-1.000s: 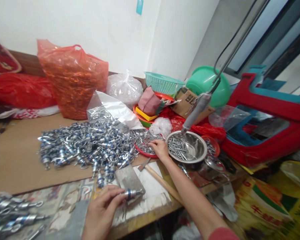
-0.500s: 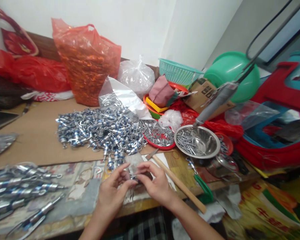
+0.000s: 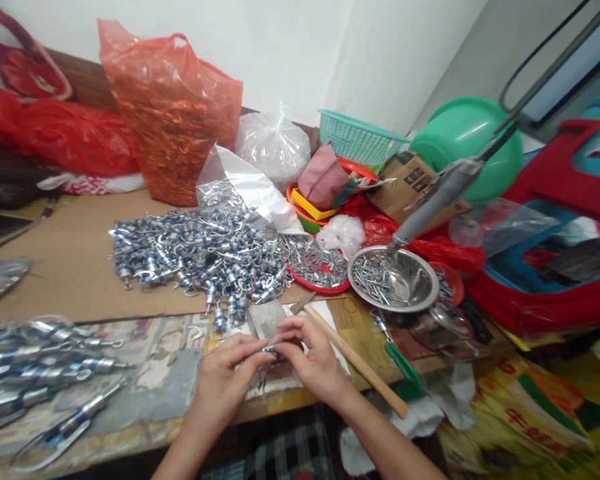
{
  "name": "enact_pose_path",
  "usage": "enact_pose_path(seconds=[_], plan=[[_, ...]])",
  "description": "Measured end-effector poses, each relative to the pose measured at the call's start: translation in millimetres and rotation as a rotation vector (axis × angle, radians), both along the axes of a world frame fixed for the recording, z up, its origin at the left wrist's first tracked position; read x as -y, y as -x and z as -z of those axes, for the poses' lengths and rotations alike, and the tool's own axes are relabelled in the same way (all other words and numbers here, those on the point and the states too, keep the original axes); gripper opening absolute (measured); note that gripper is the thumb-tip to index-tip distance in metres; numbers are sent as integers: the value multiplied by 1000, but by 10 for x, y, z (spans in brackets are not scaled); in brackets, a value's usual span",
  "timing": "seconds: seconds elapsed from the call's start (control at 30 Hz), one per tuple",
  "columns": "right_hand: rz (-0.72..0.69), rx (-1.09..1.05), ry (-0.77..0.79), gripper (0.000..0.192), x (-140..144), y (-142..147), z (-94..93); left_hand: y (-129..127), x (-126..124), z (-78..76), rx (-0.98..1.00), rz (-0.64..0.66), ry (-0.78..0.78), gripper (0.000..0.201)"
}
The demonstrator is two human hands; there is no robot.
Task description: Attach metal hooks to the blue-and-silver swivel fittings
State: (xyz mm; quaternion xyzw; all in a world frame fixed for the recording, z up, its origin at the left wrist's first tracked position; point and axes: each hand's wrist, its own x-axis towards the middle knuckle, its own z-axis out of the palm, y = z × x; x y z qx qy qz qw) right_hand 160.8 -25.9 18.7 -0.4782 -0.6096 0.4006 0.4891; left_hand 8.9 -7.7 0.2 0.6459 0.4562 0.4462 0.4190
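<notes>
My left hand (image 3: 233,372) and my right hand (image 3: 313,363) meet over the near edge of the bench. The fingertips of both pinch a small silver-and-dark metal fitting (image 3: 276,353), mostly covered by the fingers. Just beyond them a grey metal block (image 3: 266,319) rests on the bench. A hammer (image 3: 355,360) with a wooden handle lies at a slant to the right of my right hand. Past the block spreads a large heap of silver-and-blue metal fittings (image 3: 195,257). Longer pieces with hooks and rings (image 3: 45,373) lie at the left.
Small metal parts fill a red tray (image 3: 325,288), and pins lie in a steel bowl (image 3: 425,303). A grey-handled tool (image 3: 437,200) hangs over the bowl. A green-handled tool (image 3: 405,370) is at the right edge. Behind stand an orange bag (image 3: 180,127) and a green basin (image 3: 480,147).
My left fingers have straightened and come closer together around the fitting, and my right fingers have closed in slightly. The metal block shows more plainly. The whole view has shifted a little.
</notes>
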Motion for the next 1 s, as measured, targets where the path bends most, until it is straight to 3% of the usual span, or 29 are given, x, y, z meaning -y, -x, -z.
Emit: enact_pose_path(seconds=[0.1,0.2,0.3,0.4,0.5,0.57,0.73,0.9,1.0], plan=[[-7,137,-160,32,44,-38,22,11,6,-46,68,-15,111,13],[-35,374,-512,28,74,-91,53,22,4,-129,100,-32,235,17],[-58,531,-770,25,73,-140,59,14,-7,-202,-3,-35,167,18],[-35,579,-844,23,56,-159,16,3,-11,-240,-94,-34,18,16],[-8,538,-817,22,48,-146,-27,13,-1,-260,-107,-9,-49,16],[8,474,-761,22,54,-121,-26,29,9,-268,-92,14,-12,16],[69,233,-528,13,97,-21,53,39,51,-230,17,-29,318,21],[133,154,-258,11,142,42,34,-4,112,-147,330,-14,489,59],[-5,273,-160,12,33,-35,-52,-5,93,-117,395,-31,515,66]])
